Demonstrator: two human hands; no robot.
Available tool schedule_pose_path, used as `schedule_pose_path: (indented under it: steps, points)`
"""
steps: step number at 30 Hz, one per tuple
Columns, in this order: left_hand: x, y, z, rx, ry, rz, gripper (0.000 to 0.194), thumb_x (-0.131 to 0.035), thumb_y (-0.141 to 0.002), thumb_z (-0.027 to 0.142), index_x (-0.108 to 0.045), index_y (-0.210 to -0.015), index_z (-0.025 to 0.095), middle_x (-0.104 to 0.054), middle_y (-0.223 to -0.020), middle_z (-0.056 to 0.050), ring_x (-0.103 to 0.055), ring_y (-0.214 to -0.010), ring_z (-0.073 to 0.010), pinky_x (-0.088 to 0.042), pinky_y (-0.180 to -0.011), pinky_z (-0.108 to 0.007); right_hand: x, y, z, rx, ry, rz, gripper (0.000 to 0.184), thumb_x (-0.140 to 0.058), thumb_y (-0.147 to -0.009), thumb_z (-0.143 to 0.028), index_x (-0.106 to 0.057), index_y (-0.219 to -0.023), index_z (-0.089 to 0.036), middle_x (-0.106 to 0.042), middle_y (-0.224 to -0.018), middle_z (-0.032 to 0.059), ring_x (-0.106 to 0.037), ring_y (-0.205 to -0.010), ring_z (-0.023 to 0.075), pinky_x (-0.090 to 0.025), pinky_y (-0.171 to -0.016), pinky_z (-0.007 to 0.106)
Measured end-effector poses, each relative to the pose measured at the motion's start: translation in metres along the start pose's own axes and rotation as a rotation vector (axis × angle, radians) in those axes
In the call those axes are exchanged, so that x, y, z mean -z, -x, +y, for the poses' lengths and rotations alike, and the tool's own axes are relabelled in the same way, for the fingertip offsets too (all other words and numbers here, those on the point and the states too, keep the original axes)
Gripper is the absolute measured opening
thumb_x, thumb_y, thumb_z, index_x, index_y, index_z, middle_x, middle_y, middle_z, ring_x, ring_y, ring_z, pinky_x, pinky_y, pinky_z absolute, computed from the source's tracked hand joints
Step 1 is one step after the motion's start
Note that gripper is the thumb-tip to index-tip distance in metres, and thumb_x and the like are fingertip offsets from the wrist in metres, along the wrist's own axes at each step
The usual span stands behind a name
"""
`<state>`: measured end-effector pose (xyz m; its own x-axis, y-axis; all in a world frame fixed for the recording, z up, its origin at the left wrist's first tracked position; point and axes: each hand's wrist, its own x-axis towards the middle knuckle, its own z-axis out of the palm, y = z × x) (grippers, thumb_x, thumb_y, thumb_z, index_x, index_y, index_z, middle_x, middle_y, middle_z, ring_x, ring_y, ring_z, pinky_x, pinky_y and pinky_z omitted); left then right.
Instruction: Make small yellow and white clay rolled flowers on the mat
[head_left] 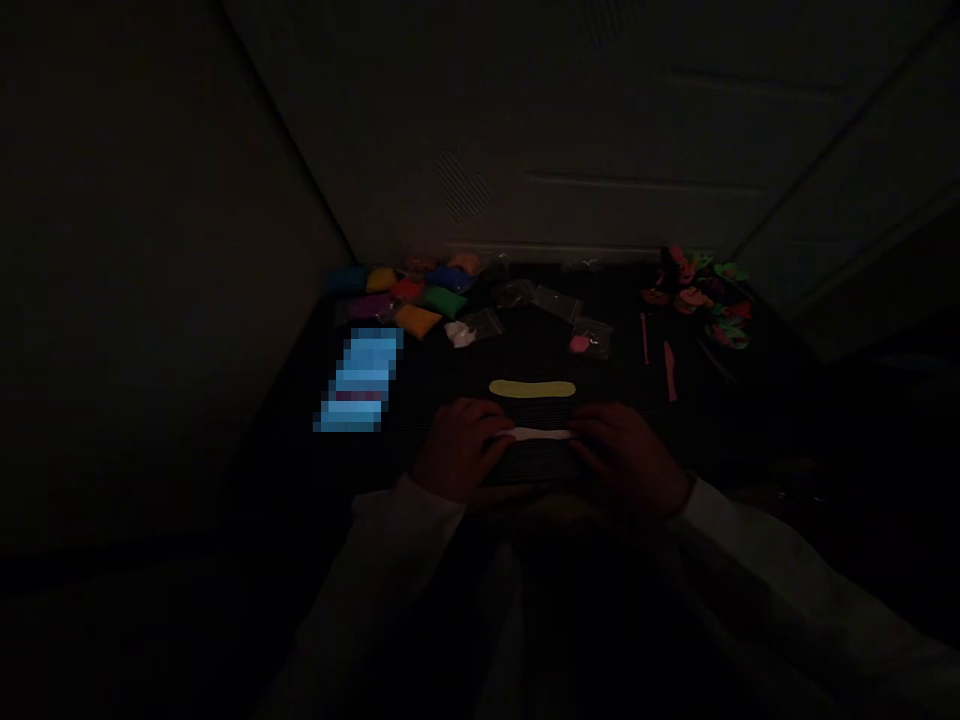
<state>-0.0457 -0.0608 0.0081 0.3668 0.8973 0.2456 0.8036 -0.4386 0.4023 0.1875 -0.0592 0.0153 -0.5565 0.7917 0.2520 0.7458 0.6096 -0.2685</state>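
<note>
Between my two hands stretches a thin strip of pale modelling clay (541, 434), close above or on the dark table; which of these I cannot tell in the low light. My left hand (463, 448) pinches its left end between thumb and fingers. At the other end, my right hand (628, 455) has its fingers closed on the strip. Just beyond it lies a flat, rounded band of yellow clay (532, 389), touched by neither hand.
Bags of coloured clay, one orange (417, 320), lie at the back left near a glowing, blurred screen (361, 380). White clay (460, 333) and a bag with pink clay (581, 344) sit mid-back. Pink tools (670, 372) and a colourful pile (727, 325) are right.
</note>
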Motion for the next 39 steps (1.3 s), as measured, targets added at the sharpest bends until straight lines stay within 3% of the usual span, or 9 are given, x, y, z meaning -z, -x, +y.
schedule_pose_path:
  steps: [9,15,19,22,26,32,35,39]
  points:
    - [0.006,-0.003,0.007,0.062,0.213,0.009,0.013,-0.055,-0.074,0.026,-0.060,-0.085,0.021,-0.065,-0.082,0.000,-0.058,-0.079,-0.0150,-0.045,-0.075,-0.031,0.006,-0.003,-0.001,-0.097,-0.277,0.049,0.016,-0.049,-0.081,-0.029,-0.059,-0.090,-0.020,-0.064,-0.089,0.0033,-0.056,-0.086,0.0164,-0.042,-0.079,0.033]
    - [0.009,-0.005,0.010,0.207,0.544,0.126,0.027,-0.058,-0.072,0.029,-0.056,-0.098,0.020,-0.066,-0.081,-0.002,-0.062,-0.073,-0.0131,-0.051,-0.070,-0.027,0.014,-0.004,0.001,-0.263,-0.605,0.016,0.022,-0.049,-0.080,-0.037,-0.059,-0.093,-0.022,-0.065,-0.090,0.0009,-0.060,-0.081,0.0153,-0.047,-0.069,0.028]
    - [0.013,-0.005,0.014,0.271,0.697,0.196,0.029,-0.061,-0.070,0.030,-0.056,-0.096,0.019,-0.066,-0.084,-0.003,-0.063,-0.076,-0.0143,-0.052,-0.070,-0.026,0.016,-0.004,0.003,-0.314,-0.635,0.038,0.023,-0.051,-0.079,-0.039,-0.059,-0.092,-0.022,-0.065,-0.089,0.0003,-0.060,-0.082,0.0156,-0.047,-0.071,0.028]
    - [0.011,-0.003,0.012,0.165,0.489,0.227,0.025,-0.058,-0.073,0.029,-0.056,-0.096,0.019,-0.066,-0.081,-0.002,-0.063,-0.074,-0.0130,-0.052,-0.070,-0.026,0.012,-0.002,0.006,-0.266,-0.561,0.068,0.020,-0.050,-0.080,-0.036,-0.058,-0.092,-0.022,-0.064,-0.089,0.0006,-0.059,-0.082,0.0154,-0.046,-0.072,0.029]
    - [0.001,0.001,0.004,0.019,0.273,0.207,0.014,-0.052,-0.076,0.021,-0.062,-0.085,0.018,-0.066,-0.086,-0.004,-0.060,-0.083,-0.0151,-0.050,-0.079,-0.032,0.004,0.001,0.010,-0.051,-0.332,0.123,0.017,-0.047,-0.081,-0.024,-0.057,-0.095,-0.020,-0.063,-0.095,0.0043,-0.057,-0.091,0.0168,-0.041,-0.082,0.034]
    - [-0.001,0.018,-0.003,-0.110,0.098,0.146,0.030,-0.046,-0.072,0.009,-0.064,-0.093,0.022,-0.062,-0.106,-0.005,-0.048,-0.109,-0.0221,-0.041,-0.090,-0.044,0.003,0.011,0.011,0.058,-0.112,0.080,0.025,-0.047,-0.079,-0.019,-0.057,-0.102,-0.020,-0.058,-0.108,0.0069,-0.050,-0.101,0.0193,-0.037,-0.086,0.039]
    - [0.003,0.026,0.004,-0.142,-0.108,0.167,0.036,-0.049,-0.071,0.011,-0.061,-0.102,0.024,-0.054,-0.119,-0.006,-0.038,-0.118,-0.0265,-0.035,-0.093,-0.049,0.005,0.018,0.008,0.074,-0.043,0.103,0.034,-0.048,-0.079,-0.023,-0.053,-0.112,-0.021,-0.052,-0.117,0.0091,-0.045,-0.107,0.0224,-0.035,-0.088,0.042]
    - [-0.001,0.024,0.025,-0.116,-0.195,0.172,0.035,-0.051,-0.074,0.022,-0.057,-0.108,0.030,-0.048,-0.126,-0.004,-0.034,-0.119,-0.0295,-0.028,-0.094,-0.054,0.003,0.025,0.004,0.087,0.093,0.105,0.039,-0.048,-0.080,-0.028,-0.050,-0.118,-0.028,-0.050,-0.113,0.0097,-0.044,-0.102,0.0245,-0.031,-0.086,0.047]
